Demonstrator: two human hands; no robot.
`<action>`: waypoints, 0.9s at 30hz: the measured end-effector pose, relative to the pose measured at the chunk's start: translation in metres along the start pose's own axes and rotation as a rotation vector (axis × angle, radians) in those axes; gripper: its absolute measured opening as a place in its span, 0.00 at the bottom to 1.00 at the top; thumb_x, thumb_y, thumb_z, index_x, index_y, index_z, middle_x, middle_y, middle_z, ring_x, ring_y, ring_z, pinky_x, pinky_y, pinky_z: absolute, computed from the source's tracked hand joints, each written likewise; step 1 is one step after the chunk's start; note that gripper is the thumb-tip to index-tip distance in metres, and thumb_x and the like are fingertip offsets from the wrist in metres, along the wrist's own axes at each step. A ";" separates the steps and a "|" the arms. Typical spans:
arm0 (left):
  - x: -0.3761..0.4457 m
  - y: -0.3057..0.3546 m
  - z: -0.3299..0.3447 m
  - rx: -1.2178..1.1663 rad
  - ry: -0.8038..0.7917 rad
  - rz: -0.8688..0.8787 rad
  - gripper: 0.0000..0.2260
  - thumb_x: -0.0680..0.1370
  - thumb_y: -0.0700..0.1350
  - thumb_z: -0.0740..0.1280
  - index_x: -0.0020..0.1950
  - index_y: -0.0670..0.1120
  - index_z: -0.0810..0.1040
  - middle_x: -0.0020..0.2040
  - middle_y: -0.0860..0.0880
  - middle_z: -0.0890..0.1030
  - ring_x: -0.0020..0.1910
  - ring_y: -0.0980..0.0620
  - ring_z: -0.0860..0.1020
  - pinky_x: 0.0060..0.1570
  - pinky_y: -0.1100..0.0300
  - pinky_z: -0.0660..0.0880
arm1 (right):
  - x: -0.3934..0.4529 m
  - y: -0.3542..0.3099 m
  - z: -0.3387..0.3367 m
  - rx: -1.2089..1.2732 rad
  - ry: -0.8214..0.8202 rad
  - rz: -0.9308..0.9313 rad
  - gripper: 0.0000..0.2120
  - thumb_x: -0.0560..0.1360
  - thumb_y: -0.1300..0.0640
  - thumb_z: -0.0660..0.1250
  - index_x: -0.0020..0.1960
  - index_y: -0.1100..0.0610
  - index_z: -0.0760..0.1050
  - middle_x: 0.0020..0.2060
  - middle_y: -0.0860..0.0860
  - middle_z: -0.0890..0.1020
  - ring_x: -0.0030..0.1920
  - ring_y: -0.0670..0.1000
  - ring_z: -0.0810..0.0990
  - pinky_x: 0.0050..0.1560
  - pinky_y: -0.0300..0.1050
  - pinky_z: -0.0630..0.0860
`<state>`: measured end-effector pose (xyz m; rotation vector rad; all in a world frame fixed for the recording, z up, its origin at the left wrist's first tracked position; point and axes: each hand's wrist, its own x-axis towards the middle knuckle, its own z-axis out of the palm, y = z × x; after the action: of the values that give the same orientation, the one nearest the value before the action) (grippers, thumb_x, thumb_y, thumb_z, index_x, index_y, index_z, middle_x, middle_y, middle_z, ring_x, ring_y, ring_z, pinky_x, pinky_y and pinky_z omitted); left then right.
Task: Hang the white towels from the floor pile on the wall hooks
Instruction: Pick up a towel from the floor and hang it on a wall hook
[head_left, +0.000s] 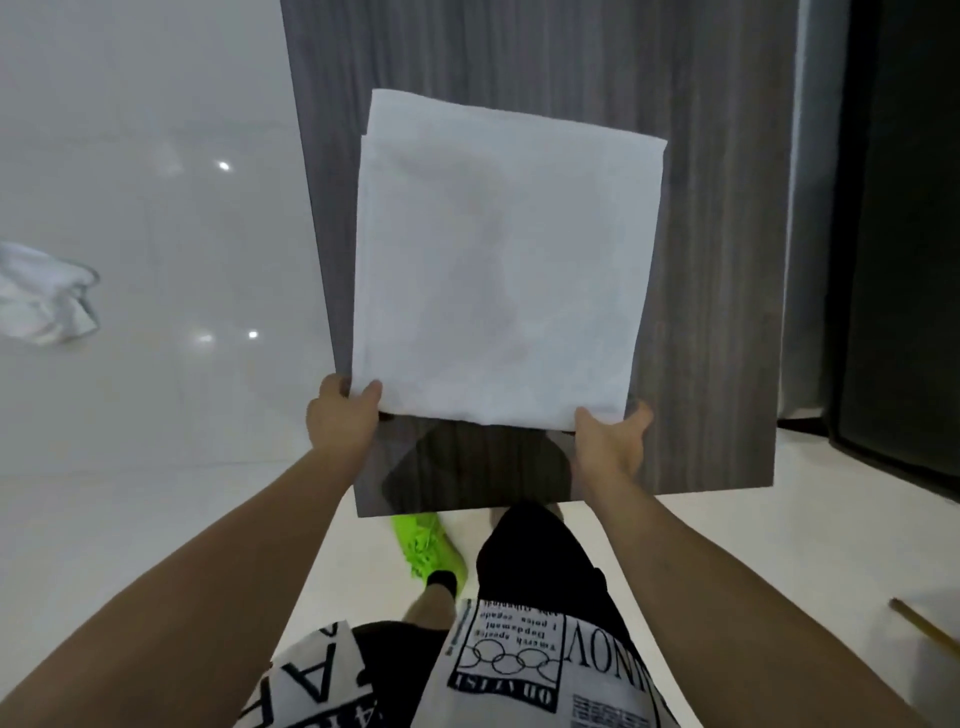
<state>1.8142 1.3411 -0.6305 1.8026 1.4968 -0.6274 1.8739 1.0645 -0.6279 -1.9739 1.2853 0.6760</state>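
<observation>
towel pile (44, 293) on floor, green shoe (428, 551)

grey wood-grain tabletop (717, 260), folded white towel (498, 260) lying flat on it

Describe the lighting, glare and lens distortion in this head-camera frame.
Head view: soft, dim indoor light; bright glare spots on the glossy floor; wide-angle lens bends the wood panel edges; a dark shadow under the white towel between the left hand and right hand; the towel pile is blurred.
</observation>
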 end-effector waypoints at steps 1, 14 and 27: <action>0.002 -0.001 -0.001 -0.016 -0.013 -0.011 0.24 0.73 0.58 0.68 0.64 0.46 0.75 0.57 0.43 0.79 0.56 0.40 0.78 0.54 0.43 0.79 | 0.003 0.000 -0.002 -0.022 -0.017 -0.007 0.31 0.71 0.52 0.71 0.71 0.50 0.64 0.54 0.52 0.76 0.48 0.55 0.77 0.48 0.45 0.74; -0.026 -0.011 -0.032 -0.420 -0.157 -0.109 0.09 0.77 0.45 0.71 0.50 0.40 0.77 0.47 0.38 0.82 0.39 0.42 0.84 0.41 0.49 0.83 | 0.004 0.011 -0.034 0.126 -0.422 0.091 0.09 0.79 0.55 0.68 0.57 0.58 0.73 0.47 0.58 0.81 0.42 0.55 0.81 0.44 0.54 0.82; -0.149 0.007 -0.218 -1.042 -0.148 0.228 0.07 0.75 0.33 0.66 0.53 0.36 0.74 0.44 0.38 0.81 0.37 0.44 0.84 0.40 0.56 0.83 | -0.182 -0.064 -0.127 0.596 -0.424 -0.341 0.02 0.78 0.66 0.65 0.47 0.64 0.73 0.35 0.59 0.77 0.32 0.54 0.77 0.27 0.42 0.80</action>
<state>1.7746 1.4132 -0.3796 1.0407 1.1441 0.1500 1.8713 1.0888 -0.3986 -1.4100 0.7497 0.4398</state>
